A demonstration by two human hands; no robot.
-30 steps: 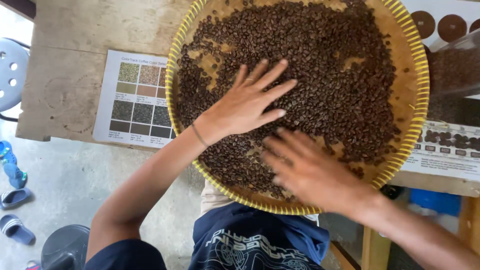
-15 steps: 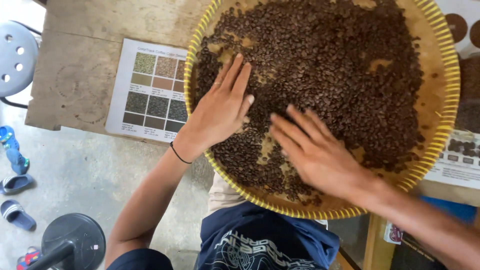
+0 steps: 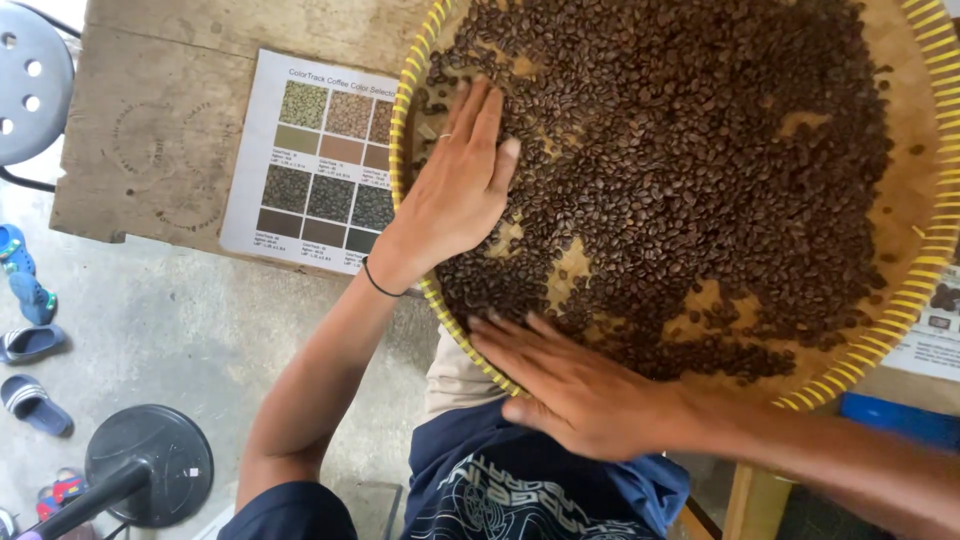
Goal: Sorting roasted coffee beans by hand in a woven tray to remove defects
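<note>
Right hand [image 3: 580, 395] withdrew to tray [image 3: 415, 75] rim | left hand [image 3: 455, 190] fingers point up-tray

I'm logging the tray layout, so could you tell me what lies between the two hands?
In the head view, roasted beans and a bare patch of woven tray lie between the left hand and right hand.

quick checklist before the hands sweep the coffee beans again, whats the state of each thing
1. Left hand flat on the beans, fingers together: ok.
2. Right hand on the near rim, fingers reaching the beans: ok.
3. Woven tray fully on the table: not ok, its near edge overhangs.
4. Beans spread evenly: not ok, bare patches show.
5. Colour chart readable: partly, the tray covers its right edge.
6. Beans spilled off the tray: cannot tell.
</note>
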